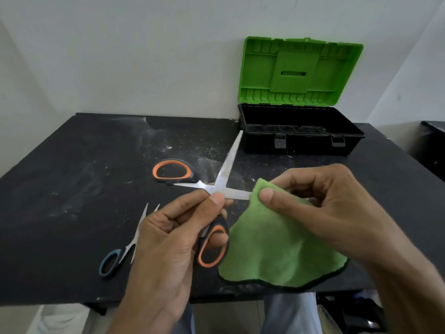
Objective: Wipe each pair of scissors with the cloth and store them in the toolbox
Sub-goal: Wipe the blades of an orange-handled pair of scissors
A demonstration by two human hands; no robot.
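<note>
My left hand grips a pair of black-and-orange scissors near the pivot, blades spread wide above the table. One blade points up toward the toolbox; the tip of the other is wrapped in a green cloth, which my right hand pinches between thumb and fingers. The rest of the cloth hangs down. A smaller pair of blue-handled scissors lies open on the table at the left, partly behind my left hand. The black toolbox stands at the back right with its green lid raised.
The black table is dusty, with white specks across its middle. A white wall rises behind it. Its front edge runs just below my hands, and my legs show beneath. A dark object sits off the right edge.
</note>
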